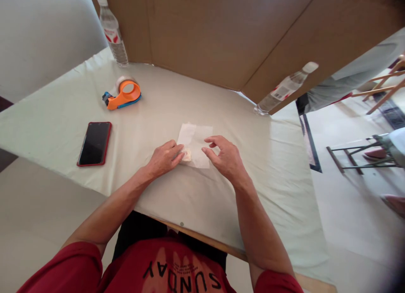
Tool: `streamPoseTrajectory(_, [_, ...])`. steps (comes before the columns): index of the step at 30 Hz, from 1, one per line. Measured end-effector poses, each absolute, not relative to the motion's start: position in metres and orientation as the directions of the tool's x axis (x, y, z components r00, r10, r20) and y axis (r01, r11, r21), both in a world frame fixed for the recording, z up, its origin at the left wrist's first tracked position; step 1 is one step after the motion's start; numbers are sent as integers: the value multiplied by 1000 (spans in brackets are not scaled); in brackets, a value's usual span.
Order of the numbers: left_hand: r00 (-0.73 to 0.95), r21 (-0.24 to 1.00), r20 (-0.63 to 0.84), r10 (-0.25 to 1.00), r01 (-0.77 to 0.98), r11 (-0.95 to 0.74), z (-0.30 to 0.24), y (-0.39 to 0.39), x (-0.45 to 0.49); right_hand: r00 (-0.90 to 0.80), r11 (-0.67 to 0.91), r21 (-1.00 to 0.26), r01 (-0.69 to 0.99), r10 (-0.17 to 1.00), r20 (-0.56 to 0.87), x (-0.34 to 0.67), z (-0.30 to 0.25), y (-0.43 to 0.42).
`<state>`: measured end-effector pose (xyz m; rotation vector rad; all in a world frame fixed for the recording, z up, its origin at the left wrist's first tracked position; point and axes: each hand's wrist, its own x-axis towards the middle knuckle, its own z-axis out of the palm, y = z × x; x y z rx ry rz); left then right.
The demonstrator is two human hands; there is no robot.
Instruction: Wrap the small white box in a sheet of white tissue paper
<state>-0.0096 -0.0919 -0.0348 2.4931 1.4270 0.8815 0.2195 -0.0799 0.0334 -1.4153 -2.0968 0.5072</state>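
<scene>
A thin, whitish sheet of paper or tissue [201, 138] lies flat on the cloth in front of me. On its lower left part is a small cream-coloured piece [187, 155], roughly square, whose kind I cannot make out. My left hand [164, 157] has its thumb and forefinger closed at the left edge of this piece. Over the sheet's right edge is my right hand [225, 157], thumb and fingers apart, with nothing between them.
The table is covered by a pale green cloth [272, 179]. A red-edged phone [94, 143] and an orange tape dispenser [125, 95] lie left. Water bottles stand at back left [114, 36] and right [286, 90], by a tall cardboard panel [202, 36]. People sit beyond.
</scene>
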Motion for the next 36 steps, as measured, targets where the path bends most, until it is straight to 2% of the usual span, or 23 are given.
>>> streamPoseTrajectory(6, [391, 341, 436, 811, 761, -551, -38, -93, -4, -147, 97, -517, 851, 988, -55, 229, 4, -76])
streamPoseTrajectory(9, [391, 333, 437, 810, 766, -550, -39, -92, -4, -93, 13, -508, 861, 987, -134, 221, -7, -75])
streamPoseTrajectory(17, [366, 363, 423, 829, 770, -525, -38, -94, -3, 42, -88, -478, 874, 993, -107, 238, -18, -74])
streamPoseTrajectory(29, [354, 384, 457, 816, 749, -540, -37, -93, -2, -32, -91, -711, 698, 987, -157, 216, -23, -78])
streamPoseTrajectory(36, [362, 386, 468, 806, 737, -555, -37, -93, -2, -74, -43, -716, 696, 989, -131, 216, -23, -79])
